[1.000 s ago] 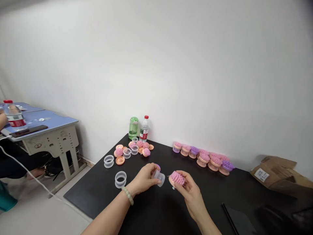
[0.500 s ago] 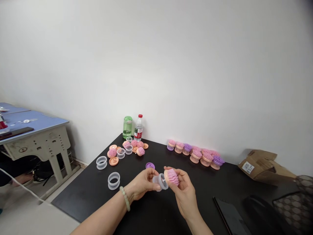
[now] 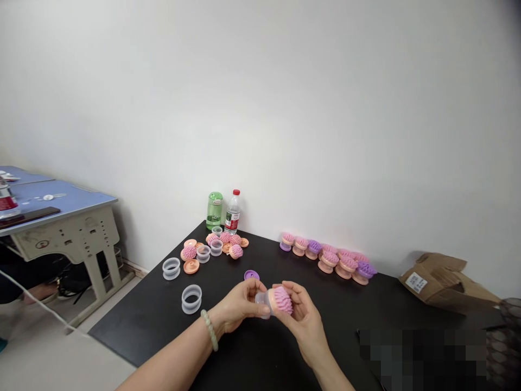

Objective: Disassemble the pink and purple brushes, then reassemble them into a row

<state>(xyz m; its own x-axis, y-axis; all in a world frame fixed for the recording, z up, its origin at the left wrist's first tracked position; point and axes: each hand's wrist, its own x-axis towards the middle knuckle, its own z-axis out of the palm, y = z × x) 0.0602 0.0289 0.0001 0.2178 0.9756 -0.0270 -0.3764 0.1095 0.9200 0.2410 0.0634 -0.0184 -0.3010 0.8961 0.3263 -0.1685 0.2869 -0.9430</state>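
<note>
Over the black table, my left hand [image 3: 243, 306] is closed on a translucent, spool-shaped silicone ring [image 3: 262, 300]. My right hand [image 3: 303, 320] grips a round brush head [image 3: 282, 301] with pink bristles and a peach rim. The brush head's rim sits against the ring's open end; whether it is fully seated I cannot tell. Just behind my left fingers lies a purple disc [image 3: 251, 275]. Another translucent ring [image 3: 191, 299] stands to the left, with one more ring [image 3: 171, 269] behind it. A peach disc [image 3: 191, 266] lies close to several pink brush heads [image 3: 236, 251].
Several assembled brushes [image 3: 328, 262] stand in rows along the wall. At the back corner are a green bottle [image 3: 214, 212] and a red-capped water bottle [image 3: 232, 213]. A brown paper bag [image 3: 442, 279] lies at right. A blue-topped desk [image 3: 77, 202] stands apart at left.
The brush head in my right hand has moved left against the ring, closing the gap where its stem showed. My left hand still holds the ring. The view has shifted slightly.
</note>
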